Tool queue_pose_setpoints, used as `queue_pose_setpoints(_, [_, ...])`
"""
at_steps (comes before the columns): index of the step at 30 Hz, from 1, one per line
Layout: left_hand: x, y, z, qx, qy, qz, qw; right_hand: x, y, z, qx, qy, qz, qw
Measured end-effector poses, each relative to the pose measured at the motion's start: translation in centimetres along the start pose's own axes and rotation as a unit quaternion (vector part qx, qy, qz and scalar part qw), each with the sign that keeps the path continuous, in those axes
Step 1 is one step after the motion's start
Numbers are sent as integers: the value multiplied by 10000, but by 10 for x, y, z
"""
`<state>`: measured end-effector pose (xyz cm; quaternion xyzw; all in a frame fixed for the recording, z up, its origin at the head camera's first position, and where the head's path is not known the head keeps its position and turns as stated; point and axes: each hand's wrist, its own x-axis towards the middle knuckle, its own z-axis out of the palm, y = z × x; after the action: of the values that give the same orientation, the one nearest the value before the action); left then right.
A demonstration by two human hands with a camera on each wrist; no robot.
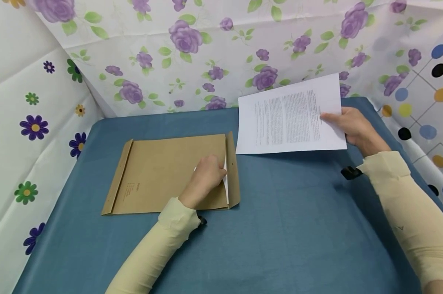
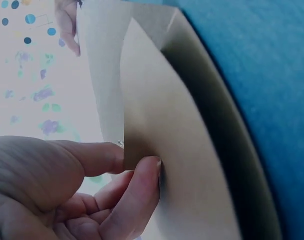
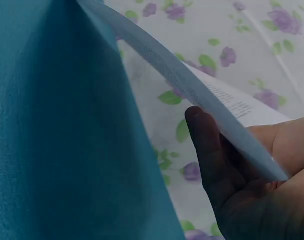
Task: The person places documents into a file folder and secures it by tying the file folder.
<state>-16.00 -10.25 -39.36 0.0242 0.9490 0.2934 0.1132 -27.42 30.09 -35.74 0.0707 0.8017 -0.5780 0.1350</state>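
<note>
A brown kraft envelope lies on the blue-covered table, its flap folded out at the right end. At the mouth of the envelope a white strip shows. My left hand pinches the upper layer at that mouth between thumb and fingers. In the left wrist view this lifted edge bows away from the layer beneath, leaving a dark gap. To the right, my right hand holds printed paper by its right edge, raised over the table's back part, thumb on the printed face and fingers behind.
The blue tablecloth spreads in front of and around the envelope. A flowered sheet hangs behind the table, with more patterned sheets at the sides. Dark straps sit at the cuffs of the pale sleeves.
</note>
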Motion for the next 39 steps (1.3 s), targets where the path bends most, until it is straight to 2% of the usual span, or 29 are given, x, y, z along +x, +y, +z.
queue_pose_setpoints(7, [0, 2, -9, -162, 189, 180, 9995, -17, -14, -8, 299, 448, -34, 9985])
queue_pose_setpoints(10, [-1, 3, -12, -263, 304, 296, 9988, -22, -19, -10, 706, 545, -175, 9959])
queue_pose_setpoints(16, [-1, 7, -18, -447, 447, 280, 9976, -37, -33, -13, 1639, 693, -461, 9830])
queue_pose_setpoints(23, [0, 10, -23, -539, 484, 317, 9969, -58, -53, -8, 2357, 752, -685, 9665])
queue_pose_setpoints(27, [1, 10, -25, -605, 481, 265, 9967, -68, -61, 2, 2298, 711, -932, 9661])
queue_pose_setpoints(34, [0, 12, -26, -812, 453, 110, 9956, -85, -64, 20, 1877, 602, -1340, 9712])
queue_pose_setpoints(39, [1, 11, -25, -880, 524, 61, 9947, -95, -63, 26, 1460, 500, -1420, 9778])
